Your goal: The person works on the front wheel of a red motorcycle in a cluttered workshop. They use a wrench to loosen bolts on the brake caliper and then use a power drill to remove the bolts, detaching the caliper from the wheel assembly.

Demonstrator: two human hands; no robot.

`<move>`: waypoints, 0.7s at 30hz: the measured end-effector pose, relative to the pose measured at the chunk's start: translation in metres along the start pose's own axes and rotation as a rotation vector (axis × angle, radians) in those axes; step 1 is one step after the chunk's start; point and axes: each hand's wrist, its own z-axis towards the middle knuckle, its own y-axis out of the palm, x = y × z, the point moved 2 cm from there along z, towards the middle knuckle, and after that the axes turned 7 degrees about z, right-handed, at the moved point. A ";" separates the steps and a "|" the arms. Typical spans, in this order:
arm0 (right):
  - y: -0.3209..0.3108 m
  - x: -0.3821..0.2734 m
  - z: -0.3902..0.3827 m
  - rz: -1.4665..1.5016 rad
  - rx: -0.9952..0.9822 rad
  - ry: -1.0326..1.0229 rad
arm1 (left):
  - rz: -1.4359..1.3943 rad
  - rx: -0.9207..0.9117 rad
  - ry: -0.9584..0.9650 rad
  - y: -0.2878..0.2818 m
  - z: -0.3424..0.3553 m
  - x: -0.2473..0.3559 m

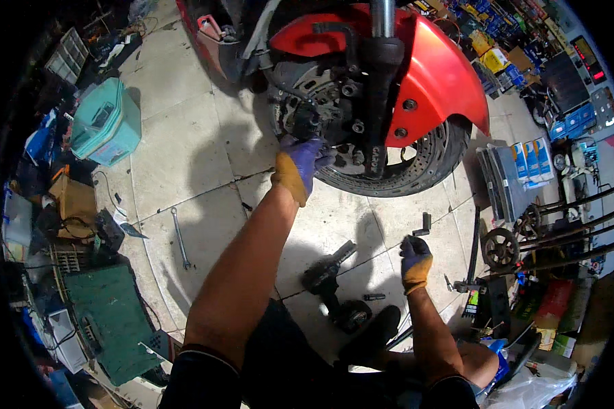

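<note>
My left hand [299, 163], in a purple and yellow work glove, reaches up to the front wheel of a red motorcycle. Its fingers are closed around the dark brake caliper [308, 123], beside the drilled disc. My right hand [416, 262], gloved alike, is low over the tiles with its fingers curled in; what they hold, if anything, is hidden. Just beyond its fingertips is a small dark cylindrical piece [426, 222]. Between my arms lies a dark cordless impact wrench [327, 279], with a dark socket [374, 297] beside it.
A combination spanner [180, 238] lies on the tiles to the left. The tyre [416, 187] and red mudguard [447, 75] stand ahead. A teal bin [106, 123] and a green case [109, 320] line the left. Trolley wheels [501, 249] and boxes crowd the right.
</note>
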 end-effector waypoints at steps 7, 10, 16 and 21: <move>0.118 -0.150 -0.053 0.218 -0.247 -0.114 | -0.056 -0.032 0.006 0.012 -0.011 0.011; 0.158 -0.191 -0.062 0.356 -0.266 -0.097 | -0.082 -0.033 -0.018 0.011 -0.010 0.008; 0.213 -0.203 -0.045 0.419 -0.145 -0.122 | -0.015 -0.080 0.176 -0.006 0.017 -0.013; 0.236 -0.188 -0.036 0.343 -0.141 -0.116 | 0.038 -0.093 0.187 -0.006 0.014 -0.013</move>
